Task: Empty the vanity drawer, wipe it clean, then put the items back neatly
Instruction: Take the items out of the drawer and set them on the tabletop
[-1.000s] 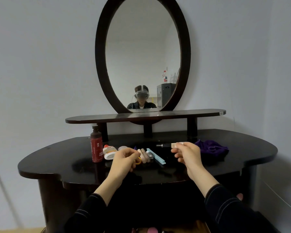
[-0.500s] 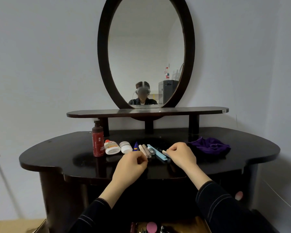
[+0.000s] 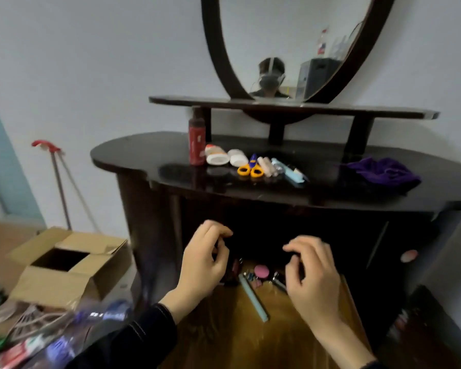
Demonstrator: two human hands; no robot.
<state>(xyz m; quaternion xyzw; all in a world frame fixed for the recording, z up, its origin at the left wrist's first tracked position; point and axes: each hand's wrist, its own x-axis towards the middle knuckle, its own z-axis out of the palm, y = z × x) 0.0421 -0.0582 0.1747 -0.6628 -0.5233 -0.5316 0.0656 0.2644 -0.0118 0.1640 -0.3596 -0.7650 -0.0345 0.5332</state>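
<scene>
Both hands have dropped from the glossy black vanity top [image 3: 133, 155] to the open wooden drawer [image 3: 224, 328] at lower centre, and the view has tipped down with them. The left hand [image 3: 204, 265] and right hand [image 3: 313, 270] hover half-curled and empty over what remains: a slim pale-blue tube [image 3: 253, 298], a round pink puff [image 3: 261, 270], small metal bits. Orange-handled scissors [image 3: 250, 169] already sit in the row up top, the purple cloth [image 3: 383, 173] crumpled at the right. I'd lift the long tube first, then pinch the small pieces singly
</scene>
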